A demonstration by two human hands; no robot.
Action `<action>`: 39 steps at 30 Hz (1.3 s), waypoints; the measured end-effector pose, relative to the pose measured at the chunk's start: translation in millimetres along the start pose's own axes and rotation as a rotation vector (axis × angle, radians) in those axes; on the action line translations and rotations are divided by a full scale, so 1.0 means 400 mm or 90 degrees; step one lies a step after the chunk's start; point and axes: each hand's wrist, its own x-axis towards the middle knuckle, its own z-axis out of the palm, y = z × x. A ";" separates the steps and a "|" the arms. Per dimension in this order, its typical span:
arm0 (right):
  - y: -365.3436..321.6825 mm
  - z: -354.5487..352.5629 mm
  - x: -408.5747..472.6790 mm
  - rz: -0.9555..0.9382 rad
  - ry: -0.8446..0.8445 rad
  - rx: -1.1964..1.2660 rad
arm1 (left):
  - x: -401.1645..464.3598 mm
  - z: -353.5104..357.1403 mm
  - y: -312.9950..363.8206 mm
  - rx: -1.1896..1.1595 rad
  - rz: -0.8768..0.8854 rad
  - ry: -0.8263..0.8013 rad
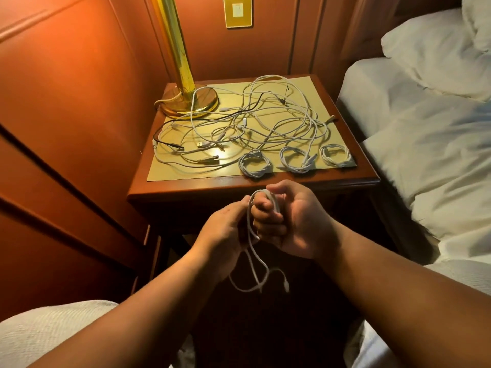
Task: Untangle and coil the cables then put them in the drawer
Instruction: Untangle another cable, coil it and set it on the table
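A white cable (255, 264) is looped around the curled fingers of my right hand (289, 221), and its loose end hangs down below both hands. My left hand (225, 229) pinches the same cable just beside the right fingers. Both hands are in front of the nightstand (186, 187), below its front edge. On the nightstand top lies a tangle of white and black cables (252, 120). Three coiled white cables sit in a row near the front edge: one (255, 163), a second (297, 159) and a third (336, 155). The drawer front is dark and hard to make out.
A brass lamp base (190, 100) stands at the back left of the nightstand, with one cable lying over it. A bed with white sheets (425, 134) lies to the right. Wooden wall panels (66, 115) close off the left side.
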 end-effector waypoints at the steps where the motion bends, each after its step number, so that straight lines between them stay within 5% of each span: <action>1: 0.004 0.003 0.001 -0.012 0.010 -0.019 | -0.004 0.007 -0.006 -0.012 0.003 0.017; 8: 0.023 0.025 0.002 -0.021 -0.071 -0.014 | -0.036 0.041 -0.006 -0.147 -0.056 0.011; 13: 0.012 0.028 0.009 -0.114 0.022 -0.092 | -0.018 0.020 0.001 -0.085 -0.102 -0.051; 15: 0.004 0.020 0.009 -0.206 0.106 -0.283 | -0.014 0.017 -0.015 -0.014 -0.163 -0.069; 18: -0.018 0.009 0.002 -0.299 0.211 -0.857 | -0.004 0.012 -0.031 0.182 -0.130 -0.089; 20: -0.022 0.001 0.002 -0.161 0.220 -1.162 | 0.009 -0.002 -0.017 0.415 -0.024 -0.087; 22: -0.008 -0.003 0.000 -0.024 0.264 -1.237 | 0.021 -0.024 0.003 0.668 0.094 -0.064; 24: 0.006 -0.003 -0.002 0.048 0.299 -1.202 | 0.017 -0.041 0.022 0.772 0.168 -0.040; 28: -0.006 -0.010 0.018 0.148 0.268 -1.057 | 0.022 -0.067 0.038 0.704 0.228 -0.053; 31: -0.022 0.004 0.014 0.251 0.281 -0.669 | 0.033 -0.075 0.046 0.651 0.259 -0.064; 34: -0.033 0.005 -0.007 0.297 0.155 -0.367 | 0.044 -0.075 0.034 0.517 0.217 -0.045; 39: -0.044 -0.012 -0.012 0.157 -0.043 0.023 | 0.030 -0.042 0.011 0.217 0.117 -0.060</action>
